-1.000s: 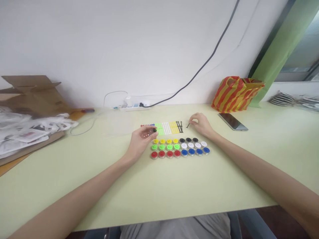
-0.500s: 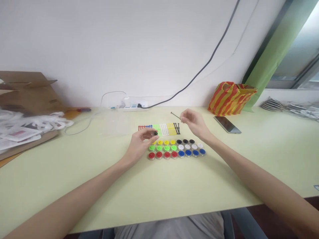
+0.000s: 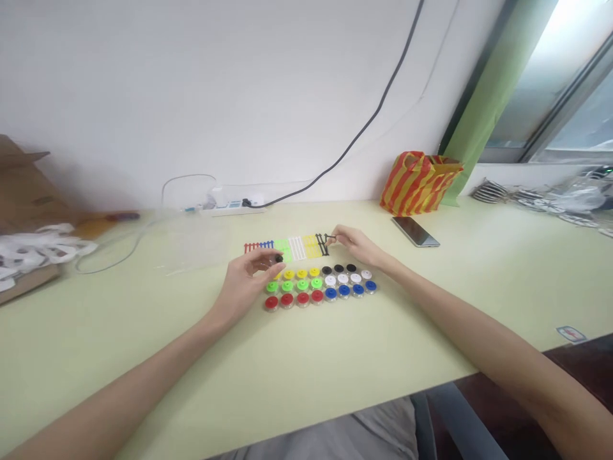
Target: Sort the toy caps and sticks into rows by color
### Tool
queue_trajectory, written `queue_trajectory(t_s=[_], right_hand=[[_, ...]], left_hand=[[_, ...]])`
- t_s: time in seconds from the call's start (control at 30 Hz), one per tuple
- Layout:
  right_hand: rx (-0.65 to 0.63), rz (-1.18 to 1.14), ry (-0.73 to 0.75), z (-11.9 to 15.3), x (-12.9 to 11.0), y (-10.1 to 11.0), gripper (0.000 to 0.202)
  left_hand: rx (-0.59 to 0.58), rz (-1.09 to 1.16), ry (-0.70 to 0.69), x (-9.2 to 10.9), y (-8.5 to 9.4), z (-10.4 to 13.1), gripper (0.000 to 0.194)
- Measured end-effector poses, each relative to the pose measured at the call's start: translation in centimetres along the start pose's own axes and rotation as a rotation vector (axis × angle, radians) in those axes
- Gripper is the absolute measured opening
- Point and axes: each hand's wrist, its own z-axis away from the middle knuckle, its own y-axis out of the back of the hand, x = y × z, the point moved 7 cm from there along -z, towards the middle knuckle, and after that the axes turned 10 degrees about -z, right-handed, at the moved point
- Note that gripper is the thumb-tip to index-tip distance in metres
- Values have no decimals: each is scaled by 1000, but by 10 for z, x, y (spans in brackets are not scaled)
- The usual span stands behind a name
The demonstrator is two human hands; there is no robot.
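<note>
Between the thumb and fingers of my left hand (image 3: 243, 278) is a small round piece with a black top (image 3: 278, 259); the rest of it is hidden by the fingers. My right hand (image 3: 357, 246) pinches a thin black stick (image 3: 330, 237) at the right end of a row of sticks. Black sticks (image 3: 322, 246) lie there, beside yellow sticks (image 3: 311, 246), white sticks (image 3: 297, 248), green, blue and red sticks (image 3: 251, 247). In front stand small clear round pots with coloured tops: yellow (image 3: 301, 274), black (image 3: 339, 268), green (image 3: 302, 285), white (image 3: 343, 279), red (image 3: 302, 299) and blue (image 3: 343, 291).
A phone (image 3: 414, 231) lies to the right, before a red-and-yellow striped bag (image 3: 419, 184). A power strip (image 3: 230, 207) with a black cable sits by the wall. Clear plastic (image 3: 191, 239), a cardboard box (image 3: 23, 191) and white plastic straps (image 3: 43, 249) are at the left.
My right hand has come down with the black stick to the black sticks in the row. My left hand still holds the black-topped piece. The camera view has turned to the right.
</note>
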Motion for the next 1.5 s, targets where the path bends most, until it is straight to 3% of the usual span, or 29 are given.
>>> queue_trajectory(t_s=[0.23, 0.43, 0.67, 1.5], right_hand=[[-1, 79, -10, 3, 8, 6, 18], [230, 169, -63, -14, 20, 22, 25], [37, 131, -191, -30, 38, 11, 26], [42, 3, -206, -28, 48, 4, 36]], left_hand=[[-2, 8, -13, -2, -1, -2, 37], [2, 24, -16, -4, -1, -3, 36], [11, 13, -11, -4, -1, -3, 35], [11, 7, 16, -4, 0, -3, 36]])
